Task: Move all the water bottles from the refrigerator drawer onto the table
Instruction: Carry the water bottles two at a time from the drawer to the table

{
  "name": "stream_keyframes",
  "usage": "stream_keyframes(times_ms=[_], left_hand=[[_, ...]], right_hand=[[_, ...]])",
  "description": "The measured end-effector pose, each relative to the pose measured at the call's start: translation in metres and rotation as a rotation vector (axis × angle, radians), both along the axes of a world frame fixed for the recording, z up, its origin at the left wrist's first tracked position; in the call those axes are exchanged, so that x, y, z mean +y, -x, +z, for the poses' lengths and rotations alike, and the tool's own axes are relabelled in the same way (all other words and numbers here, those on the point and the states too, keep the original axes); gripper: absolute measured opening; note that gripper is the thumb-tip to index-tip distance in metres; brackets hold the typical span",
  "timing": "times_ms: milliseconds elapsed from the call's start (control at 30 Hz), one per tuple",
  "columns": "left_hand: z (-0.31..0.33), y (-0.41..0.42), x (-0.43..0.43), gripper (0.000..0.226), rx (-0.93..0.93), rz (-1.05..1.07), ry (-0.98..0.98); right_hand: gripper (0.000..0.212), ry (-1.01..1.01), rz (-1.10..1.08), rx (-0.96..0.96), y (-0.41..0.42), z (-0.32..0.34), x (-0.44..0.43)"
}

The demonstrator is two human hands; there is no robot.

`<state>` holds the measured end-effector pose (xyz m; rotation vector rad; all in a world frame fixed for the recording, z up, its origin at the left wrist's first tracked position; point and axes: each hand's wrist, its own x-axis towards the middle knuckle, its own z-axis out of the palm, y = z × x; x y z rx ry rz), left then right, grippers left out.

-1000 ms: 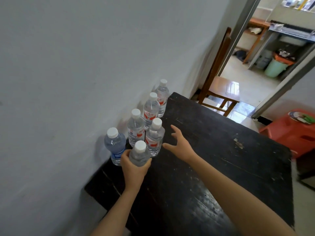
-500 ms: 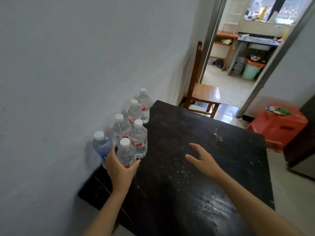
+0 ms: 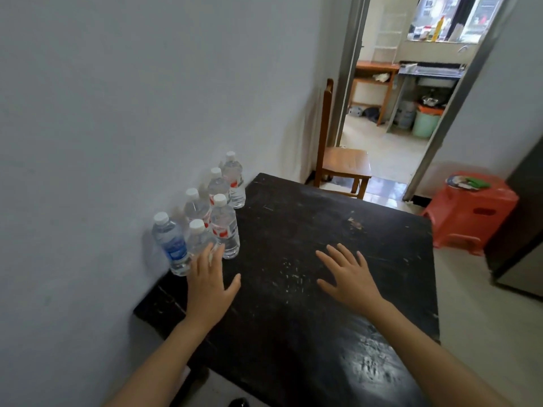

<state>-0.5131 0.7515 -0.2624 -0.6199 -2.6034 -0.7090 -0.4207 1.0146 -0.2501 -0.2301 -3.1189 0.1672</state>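
Several clear water bottles with white caps stand upright on the dark table (image 3: 323, 274), along its left edge by the wall. The nearest is a blue-labelled bottle (image 3: 172, 245); beside it stands a small bottle (image 3: 198, 236), then red-labelled bottles (image 3: 224, 227) running back to the farthest one (image 3: 233, 180). My left hand (image 3: 210, 284) hovers open just in front of the small bottle, fingertips close to it, holding nothing. My right hand (image 3: 348, 276) is spread open above the middle of the table, holding nothing. The refrigerator drawer is not visible.
A grey wall (image 3: 117, 113) runs along the table's left side. A wooden chair (image 3: 340, 160) stands beyond the table's far edge by a doorway. A red plastic stool (image 3: 470, 212) sits on the floor at right, next to a dark appliance (image 3: 523, 230).
My left hand has let go of the small bottle, which now stands on the table, and pulled back open. My right hand has moved right, away from the bottles. The view has shifted.
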Motion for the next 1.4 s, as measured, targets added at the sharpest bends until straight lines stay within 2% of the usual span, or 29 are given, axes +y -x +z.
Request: stream_keyframes(times_ms=[200,467,600,767,933,1033,1200,1400], left_hand=[[0.011,-0.003,0.015,0.074,-0.079,-0.045,0.173],[0.012,0.003,0.037,0.077,-0.052,-0.376,0.237],[0.018,0.01,0.026,0.084,0.039,-0.516,0.178],[0.013,0.006,0.008,0.075,-0.065,-0.656,0.098],[0.015,-0.037,0.01,0.071,-0.232,-0.849,0.103],[0.019,-0.065,0.014,0.071,-0.258,-0.972,0.075],[0.028,-0.115,0.018,0.07,-0.296,-1.123,0.058],[0.04,-0.196,0.013,0.069,-0.375,-1.294,0.019]], right_hand=[[0.063,-0.027,-0.116,0.087,-0.028,-0.001,-0.003],[0.067,-0.09,-0.387,0.123,-0.087,0.008,-0.02],[0.067,-0.097,-0.587,0.09,-0.112,0.023,-0.05],[0.073,-0.178,-0.741,0.069,-0.156,0.021,-0.106],[0.062,-0.224,-0.935,0.01,-0.229,0.018,-0.176],[0.066,-0.203,-1.042,-0.017,-0.272,0.018,-0.204],[0.059,-0.177,-1.227,0.018,-0.33,0.03,-0.242],[0.063,-0.141,-1.366,0.113,-0.4,0.036,-0.288]])
